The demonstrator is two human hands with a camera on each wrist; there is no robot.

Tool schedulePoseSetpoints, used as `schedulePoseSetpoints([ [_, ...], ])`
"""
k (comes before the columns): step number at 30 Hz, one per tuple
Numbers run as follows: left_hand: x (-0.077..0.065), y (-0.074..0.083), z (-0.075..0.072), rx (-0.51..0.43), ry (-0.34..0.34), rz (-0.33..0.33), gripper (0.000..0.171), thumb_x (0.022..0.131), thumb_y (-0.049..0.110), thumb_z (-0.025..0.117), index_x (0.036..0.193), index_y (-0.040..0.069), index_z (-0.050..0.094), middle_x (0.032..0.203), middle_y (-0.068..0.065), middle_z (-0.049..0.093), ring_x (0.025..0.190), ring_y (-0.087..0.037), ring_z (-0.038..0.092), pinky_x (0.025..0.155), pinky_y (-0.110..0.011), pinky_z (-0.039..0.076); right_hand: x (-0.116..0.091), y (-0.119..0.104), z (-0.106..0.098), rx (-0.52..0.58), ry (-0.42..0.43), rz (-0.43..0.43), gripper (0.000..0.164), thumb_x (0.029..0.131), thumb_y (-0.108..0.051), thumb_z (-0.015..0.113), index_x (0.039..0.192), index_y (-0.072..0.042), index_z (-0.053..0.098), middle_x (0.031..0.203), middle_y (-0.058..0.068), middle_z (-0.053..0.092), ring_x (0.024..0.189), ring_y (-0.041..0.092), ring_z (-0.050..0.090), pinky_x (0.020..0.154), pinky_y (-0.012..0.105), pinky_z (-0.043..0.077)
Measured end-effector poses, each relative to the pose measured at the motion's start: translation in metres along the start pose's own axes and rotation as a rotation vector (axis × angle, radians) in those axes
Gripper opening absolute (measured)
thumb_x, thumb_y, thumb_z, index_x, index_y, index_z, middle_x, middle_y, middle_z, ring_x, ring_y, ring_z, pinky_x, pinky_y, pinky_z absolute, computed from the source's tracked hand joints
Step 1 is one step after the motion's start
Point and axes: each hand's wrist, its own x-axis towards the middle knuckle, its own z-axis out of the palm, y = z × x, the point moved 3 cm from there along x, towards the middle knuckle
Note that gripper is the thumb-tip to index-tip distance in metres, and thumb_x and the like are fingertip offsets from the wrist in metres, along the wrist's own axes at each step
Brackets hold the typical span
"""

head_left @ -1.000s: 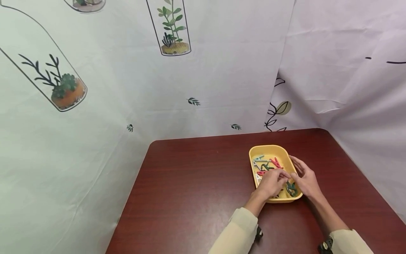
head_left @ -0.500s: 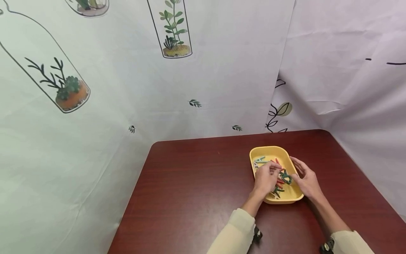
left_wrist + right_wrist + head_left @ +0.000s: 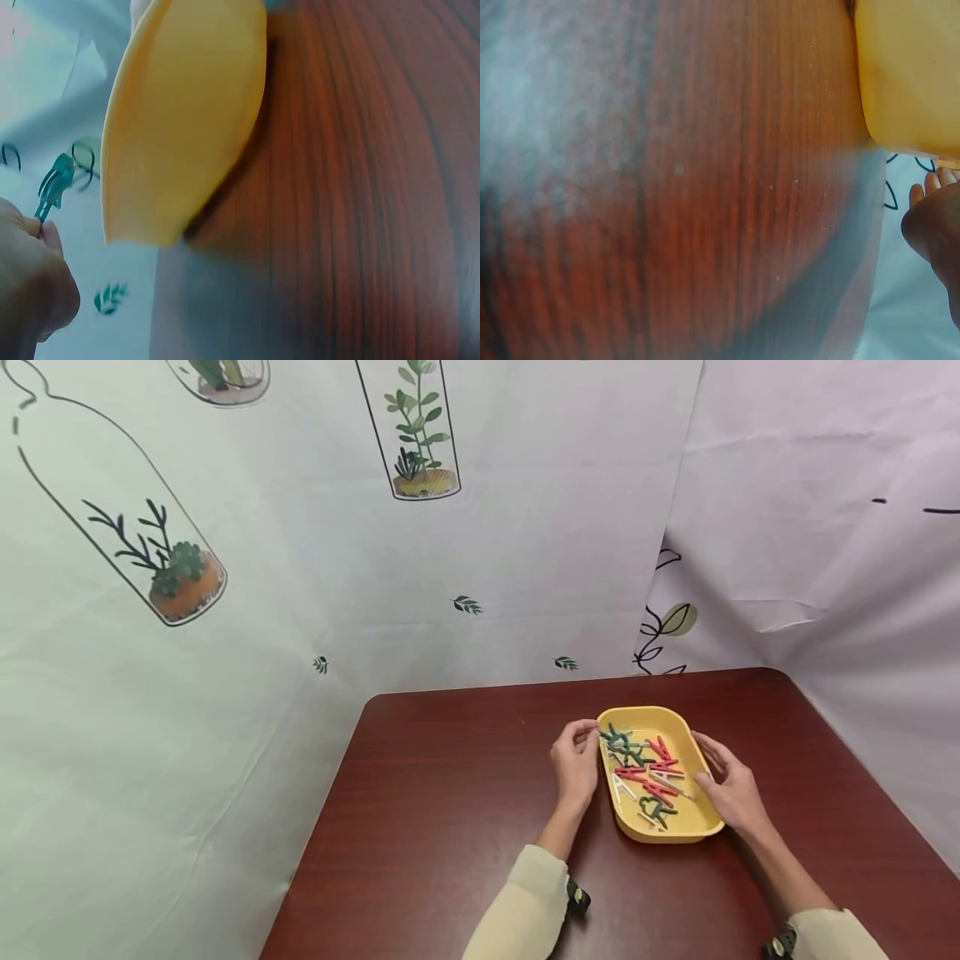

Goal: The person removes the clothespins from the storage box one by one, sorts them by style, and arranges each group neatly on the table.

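My left hand (image 3: 576, 767) is just outside the left rim of a yellow plastic tray (image 3: 705, 814). Between its thumb and fingertips it pinches a green spring clip (image 3: 56, 180), whose far end overlaps the tray's upper left corner in the head view. My right hand (image 3: 735, 789) holds the tray's right side, thumb over the rim and fingers along the outer wall. Inside the tray lie red clothespins (image 3: 658, 792), a white clothespin (image 3: 621, 787) and another green clip (image 3: 657, 811), with several more pegs around them.
The tray stands on a dark red-brown wooden table (image 3: 450, 810), right of its middle. Behind and beside the table hangs a pale cloth (image 3: 510, 543) printed with plants and jars.
My left hand has moved left from over the tray to its left rim, carrying the green clip out from among the pegs. My right hand has kept its hold on the tray.
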Motion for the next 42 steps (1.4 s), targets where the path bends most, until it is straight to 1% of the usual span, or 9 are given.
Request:
schedulePoseSetpoints([
  [8, 0.019, -0.018, -0.04, -0.074, 0.171, -0.015, 0.011, 0.097, -0.003, 0.072, 0.108, -0.004, 0.076, 0.104, -0.019, 0.077, 0.094, -0.026, 0.077, 0.085, -0.032, 0.062, -0.001, 0.001, -0.001, -0.021, -0.005, 0.024, 0.064, 0.093, 0.018, 0.061, 0.154, 0.008, 0.046, 0.149, 0.038, 0.05, 0.129, -0.017, 0.043, 0.099, 0.002, 0.036],
  [14, 0.027, -0.036, -0.064, -0.108, 0.32, -0.099, 0.011, 0.096, -0.007, 0.073, 0.106, -0.006, 0.076, 0.101, -0.02, 0.076, 0.092, -0.031, 0.076, 0.087, -0.049, 0.062, 0.0, 0.002, 0.0, -0.024, 0.0, 0.022, 0.064, 0.092, 0.019, 0.061, 0.154, 0.008, 0.047, 0.149, 0.039, 0.05, 0.129, -0.017, 0.043, 0.098, 0.002, 0.036],
  [17, 0.027, -0.045, -0.073, -0.072, 0.379, -0.138, 0.012, 0.096, -0.006, 0.074, 0.107, -0.007, 0.076, 0.1, -0.017, 0.077, 0.091, -0.03, 0.077, 0.085, -0.045, 0.063, 0.0, 0.003, -0.001, -0.025, 0.004, 0.02, 0.065, 0.092, 0.019, 0.061, 0.154, 0.008, 0.046, 0.149, 0.038, 0.049, 0.129, -0.017, 0.043, 0.099, 0.002, 0.036],
  [20, 0.027, -0.052, -0.081, -0.018, 0.426, -0.171, 0.013, 0.095, -0.005, 0.075, 0.108, -0.007, 0.076, 0.1, -0.015, 0.078, 0.091, -0.03, 0.078, 0.081, -0.035, 0.063, 0.0, 0.003, -0.001, -0.023, 0.004, 0.02, 0.065, 0.092, 0.019, 0.061, 0.154, 0.008, 0.046, 0.15, 0.038, 0.049, 0.129, -0.017, 0.043, 0.099, 0.002, 0.036],
  [25, 0.025, -0.062, -0.091, 0.061, 0.498, -0.217, 0.011, 0.095, -0.004, 0.076, 0.106, -0.003, 0.079, 0.099, -0.012, 0.079, 0.089, -0.028, 0.078, 0.075, -0.027, 0.062, -0.001, 0.004, 0.0, -0.016, 0.0, 0.02, 0.064, 0.093, 0.018, 0.061, 0.155, 0.008, 0.045, 0.15, 0.039, 0.048, 0.129, -0.017, 0.043, 0.099, 0.002, 0.036],
  [30, 0.021, -0.064, -0.096, 0.171, 0.581, -0.225, 0.008, 0.094, 0.001, 0.079, 0.101, 0.003, 0.081, 0.094, -0.007, 0.079, 0.085, -0.024, 0.078, 0.079, -0.037, 0.061, -0.002, 0.004, -0.001, -0.012, -0.002, 0.023, 0.063, 0.094, 0.018, 0.06, 0.155, 0.008, 0.045, 0.15, 0.039, 0.048, 0.129, -0.017, 0.042, 0.099, 0.002, 0.036],
  [35, 0.02, -0.063, -0.098, 0.208, 0.633, -0.244, 0.007, 0.093, 0.002, 0.08, 0.098, 0.006, 0.082, 0.091, -0.005, 0.078, 0.086, -0.024, 0.077, 0.086, -0.047, 0.058, -0.002, 0.001, -0.002, -0.016, -0.005, 0.028, 0.063, 0.094, 0.017, 0.06, 0.155, 0.008, 0.045, 0.151, 0.038, 0.048, 0.129, -0.018, 0.042, 0.099, 0.002, 0.036],
  [39, 0.02, -0.064, -0.097, 0.234, 0.658, -0.257, 0.009, 0.092, 0.001, 0.08, 0.098, 0.008, 0.081, 0.093, -0.005, 0.078, 0.088, -0.025, 0.076, 0.089, -0.048, 0.057, -0.002, 0.0, -0.001, -0.019, -0.005, 0.027, 0.063, 0.094, 0.017, 0.06, 0.155, 0.008, 0.046, 0.151, 0.038, 0.048, 0.129, -0.017, 0.042, 0.099, 0.002, 0.036],
  [42, 0.021, -0.065, -0.097, 0.25, 0.649, -0.255, 0.01, 0.092, 0.0, 0.08, 0.099, 0.008, 0.081, 0.094, -0.008, 0.078, 0.09, -0.025, 0.076, 0.089, -0.048, 0.057, -0.002, 0.0, -0.002, -0.024, -0.004, 0.028, 0.063, 0.094, 0.017, 0.06, 0.155, 0.008, 0.046, 0.151, 0.038, 0.048, 0.129, -0.017, 0.042, 0.099, 0.002, 0.036],
])
